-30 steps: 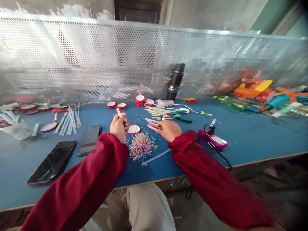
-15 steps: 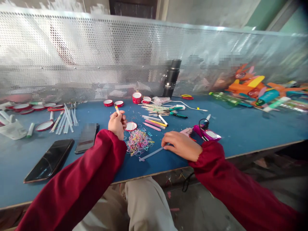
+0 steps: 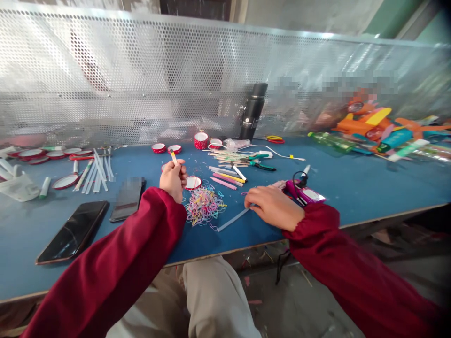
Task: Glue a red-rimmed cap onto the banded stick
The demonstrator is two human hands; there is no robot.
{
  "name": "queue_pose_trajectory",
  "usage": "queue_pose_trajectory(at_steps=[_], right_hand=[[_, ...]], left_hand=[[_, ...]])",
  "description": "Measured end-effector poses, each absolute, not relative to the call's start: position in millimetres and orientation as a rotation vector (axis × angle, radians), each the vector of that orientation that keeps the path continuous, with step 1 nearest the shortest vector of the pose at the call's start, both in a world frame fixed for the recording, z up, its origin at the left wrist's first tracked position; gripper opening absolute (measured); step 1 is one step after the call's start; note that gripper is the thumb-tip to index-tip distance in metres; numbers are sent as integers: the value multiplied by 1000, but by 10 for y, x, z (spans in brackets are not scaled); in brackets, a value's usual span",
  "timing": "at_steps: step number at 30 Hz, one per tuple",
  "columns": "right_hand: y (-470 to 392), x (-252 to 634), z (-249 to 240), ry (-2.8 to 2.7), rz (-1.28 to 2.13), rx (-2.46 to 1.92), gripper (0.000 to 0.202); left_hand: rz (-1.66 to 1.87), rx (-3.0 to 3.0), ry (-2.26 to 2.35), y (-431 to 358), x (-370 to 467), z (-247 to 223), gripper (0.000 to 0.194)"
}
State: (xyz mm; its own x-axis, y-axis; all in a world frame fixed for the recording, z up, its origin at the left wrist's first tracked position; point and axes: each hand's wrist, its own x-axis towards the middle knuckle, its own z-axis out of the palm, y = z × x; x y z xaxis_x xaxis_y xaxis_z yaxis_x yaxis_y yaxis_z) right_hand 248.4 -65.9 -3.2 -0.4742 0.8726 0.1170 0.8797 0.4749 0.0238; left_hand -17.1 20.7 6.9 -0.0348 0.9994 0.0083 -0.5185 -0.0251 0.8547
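Note:
My left hand [image 3: 173, 182] is closed around a short flat pale stick [image 3: 174, 157] with a dark tip, which points up and away. Close by on the blue table lie a red-rimmed white disc [image 3: 193, 182] and a heap of small coloured rubber bands [image 3: 203, 205]. On the right, the fingers of my right hand [image 3: 274, 207] pinch the far end of a long translucent stick [image 3: 232, 220], seemingly a glue stick, lying slantwise on the tabletop. Just beyond that hand sits a purple device [image 3: 306, 193] with a black cable.
Pens [image 3: 225, 179], thin wooden sticks and green-handled pliers [image 3: 262, 165] lie mid-table. A black bottle [image 3: 253, 111] stands against the perforated metal screen [image 3: 141, 80]. Two phones [image 3: 72, 232] are at left; orange toy planes [image 3: 368, 123] and a green bottle [image 3: 333, 142] at right.
My right hand has slid right, drawing the translucent stick away from the rubber bands. My left hand still grips the short stick, almost in the same place.

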Motion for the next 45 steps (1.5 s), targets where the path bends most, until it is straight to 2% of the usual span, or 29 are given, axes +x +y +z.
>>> queue_pose_trajectory(at_steps=[3, 8, 13, 22, 28, 35, 45], right_hand=[[-776, 2218, -3, -2556, -125, -1475, 12], [-965, 1689, -100, -2491, -14, -1345, 30], [-954, 1456, -165, -2542, 59, -1203, 18], [-534, 1482, -7, -2387, 117, -1119, 13], [-276, 1730, 62, -2395, 63, -1249, 13], [23, 2362, 455, -2150, -173, -1785, 12], [290, 2454, 107, -2248, 50, -1766, 10]], left_hand=[[1457, 797, 808, 204, -174, 73, 9], [1457, 790, 804, 203, -172, 71, 7], [1449, 802, 803, 193, -161, 53, 4], [1262, 865, 779, 138, -133, 27, 6], [1225, 877, 785, 123, -118, 28, 7], [1190, 882, 783, 110, -115, 31, 6], [1126, 907, 821, 86, -115, 35, 3]])
